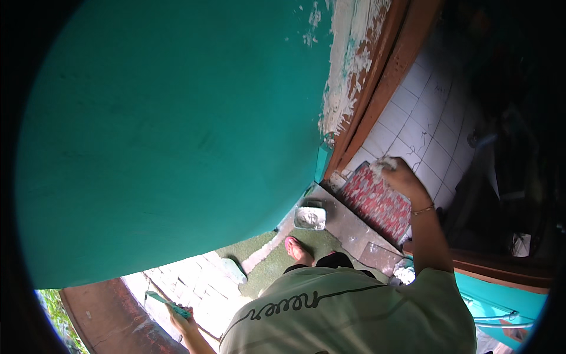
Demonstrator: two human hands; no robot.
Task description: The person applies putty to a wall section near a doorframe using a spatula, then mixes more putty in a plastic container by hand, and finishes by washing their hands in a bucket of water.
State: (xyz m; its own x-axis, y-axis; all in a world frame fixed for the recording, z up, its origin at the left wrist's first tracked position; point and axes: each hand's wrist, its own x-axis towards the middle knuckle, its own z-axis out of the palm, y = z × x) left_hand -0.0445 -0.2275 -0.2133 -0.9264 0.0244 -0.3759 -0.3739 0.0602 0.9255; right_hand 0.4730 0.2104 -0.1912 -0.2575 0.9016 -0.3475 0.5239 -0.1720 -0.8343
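Both of the person's 2 hands are occupied, held well apart on opposite sides of the body. The left hand [179, 322], low on the left, has its fingers closed around a slim teal tool [158, 297] that points up and outward. The right hand [402, 179] is curled around a whitish clump [384, 164] (cloth or paste, I cannot tell which), seen against a red-and-grey mat [377, 197] by the doorway. 1 container [311, 228] of white paste [309, 218] sits on the ground ahead of 1 foot [294, 248]. Rough white smears [345, 65] run down the edge of the green wall [177, 130], alongside the brown door frame [395, 76].
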